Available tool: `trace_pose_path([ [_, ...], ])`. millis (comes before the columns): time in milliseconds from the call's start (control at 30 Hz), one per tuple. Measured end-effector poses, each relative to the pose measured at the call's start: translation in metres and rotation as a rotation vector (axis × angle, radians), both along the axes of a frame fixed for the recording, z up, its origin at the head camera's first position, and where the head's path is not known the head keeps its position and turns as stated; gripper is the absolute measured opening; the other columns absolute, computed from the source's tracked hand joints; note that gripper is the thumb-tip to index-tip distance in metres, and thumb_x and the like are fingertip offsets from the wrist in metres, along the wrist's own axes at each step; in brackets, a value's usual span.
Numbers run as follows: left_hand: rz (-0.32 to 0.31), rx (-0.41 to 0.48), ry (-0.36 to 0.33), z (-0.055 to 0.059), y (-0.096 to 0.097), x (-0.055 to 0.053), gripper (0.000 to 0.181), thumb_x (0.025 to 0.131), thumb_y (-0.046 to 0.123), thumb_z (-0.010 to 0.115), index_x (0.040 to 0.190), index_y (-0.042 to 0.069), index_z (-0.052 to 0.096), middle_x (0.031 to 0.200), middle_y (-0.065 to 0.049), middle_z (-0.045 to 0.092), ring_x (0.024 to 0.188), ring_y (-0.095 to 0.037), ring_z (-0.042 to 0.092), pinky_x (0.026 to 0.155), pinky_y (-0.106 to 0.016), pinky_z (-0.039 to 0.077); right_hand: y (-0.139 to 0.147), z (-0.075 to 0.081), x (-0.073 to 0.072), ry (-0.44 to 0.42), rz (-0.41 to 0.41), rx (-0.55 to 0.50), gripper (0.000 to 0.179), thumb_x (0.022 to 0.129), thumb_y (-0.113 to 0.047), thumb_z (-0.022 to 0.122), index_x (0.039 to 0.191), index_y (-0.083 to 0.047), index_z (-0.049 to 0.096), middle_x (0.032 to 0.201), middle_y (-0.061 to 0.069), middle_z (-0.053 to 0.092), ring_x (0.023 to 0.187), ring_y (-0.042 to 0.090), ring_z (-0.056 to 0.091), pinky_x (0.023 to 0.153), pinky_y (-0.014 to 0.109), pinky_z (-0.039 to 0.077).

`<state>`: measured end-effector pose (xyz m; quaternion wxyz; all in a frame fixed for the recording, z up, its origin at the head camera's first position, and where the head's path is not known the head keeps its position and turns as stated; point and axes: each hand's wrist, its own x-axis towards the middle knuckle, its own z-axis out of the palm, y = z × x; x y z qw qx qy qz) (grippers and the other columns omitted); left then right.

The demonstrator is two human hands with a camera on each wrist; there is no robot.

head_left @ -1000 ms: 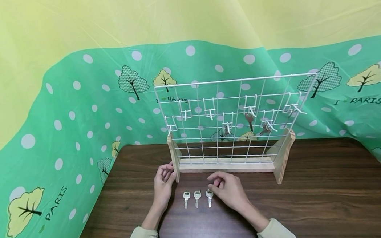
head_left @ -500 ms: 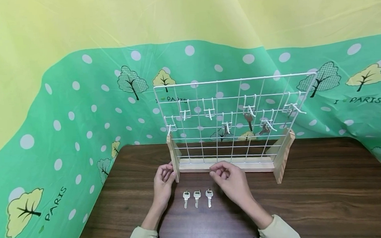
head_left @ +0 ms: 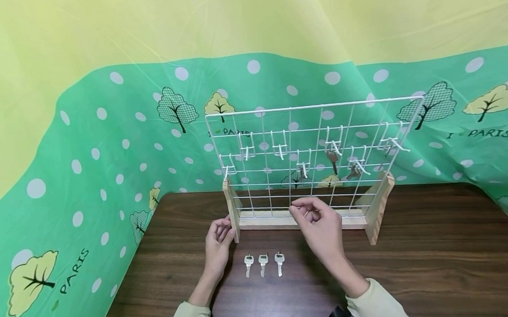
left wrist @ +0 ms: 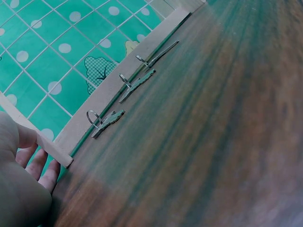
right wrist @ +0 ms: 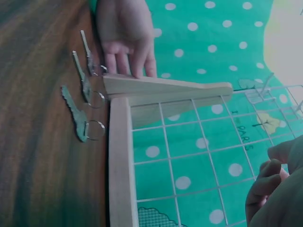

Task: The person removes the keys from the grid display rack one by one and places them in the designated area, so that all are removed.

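Observation:
My left hand (head_left: 217,243) touches the outer side of the left wooden panel (head_left: 232,213) of a white wire grid rack (head_left: 278,196); in the right wrist view its fingertips (right wrist: 137,71) meet that panel. My right hand (head_left: 321,227) is raised before the rack's lower bar, fingers loosely bent, thumb near the index finger. Nothing shows between them. Three silver keys with rings lie in a row on the table: a left key (head_left: 249,265), a middle key (head_left: 263,264) and a right key (head_left: 279,263). Hung on the rack's hooks are other keys, one of them a brownish key (head_left: 332,157).
Several white hooks stick out of the grid, among them an upper left hook (head_left: 248,151) and a far right hook (head_left: 394,144). The right wooden panel (head_left: 379,209) stands on the dark wooden table (head_left: 451,243). A printed green and yellow cloth (head_left: 116,123) hangs behind.
My right hand has left the right key's ring and moved up and to the right, towards the rack. The three keys stay put on the table. My left hand has not moved.

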<state>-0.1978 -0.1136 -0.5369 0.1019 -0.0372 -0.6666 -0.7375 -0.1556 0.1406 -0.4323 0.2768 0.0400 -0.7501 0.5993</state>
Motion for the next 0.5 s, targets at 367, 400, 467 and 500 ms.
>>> trace_pose_path([
  [367,-0.003,-0.001,-0.001,0.0,0.0,0.0,0.02,0.104,-0.014,0.063,0.12,-0.019,0.052,0.152,-0.035,0.06,0.141,-0.02,0.062,0.115,-0.02,0.05,0.008,0.014,-0.01,0.118,-0.085,-0.164,0.008,0.095,0.005,0.083,0.102,0.006,0.08,0.075,-0.002,0.066,0.058,0.001,0.054,0.051,0.011,0.041],
  [400,-0.004,-0.001,0.0,0.0,0.0,0.0,0.02,0.104,-0.014,0.063,0.12,-0.019,0.052,0.152,-0.035,0.06,0.14,-0.017,0.062,0.115,-0.02,0.05,0.009,0.015,-0.011,0.128,-0.088,-0.17,0.008,0.095,0.005,0.083,0.103,0.006,0.08,0.074,-0.003,0.066,0.057,0.0,0.053,0.051,0.011,0.041],
  [467,-0.004,0.001,0.003,0.0,0.0,0.0,0.02,0.104,-0.014,0.063,0.12,-0.019,0.052,0.152,-0.036,0.059,0.139,-0.015,0.062,0.114,-0.019,0.05,0.009,0.016,-0.014,0.143,-0.096,-0.174,0.01,0.095,0.005,0.083,0.104,0.007,0.08,0.074,-0.004,0.066,0.058,0.0,0.054,0.051,0.011,0.041],
  [500,-0.004,0.004,0.004,-0.001,0.0,0.0,0.02,0.104,-0.014,0.063,0.119,-0.019,0.052,0.152,-0.036,0.059,0.138,-0.015,0.062,0.114,-0.019,0.05,0.01,0.017,-0.014,0.147,-0.1,-0.176,0.01,0.096,0.005,0.083,0.105,0.007,0.08,0.074,-0.005,0.065,0.058,0.0,0.054,0.052,0.011,0.042],
])
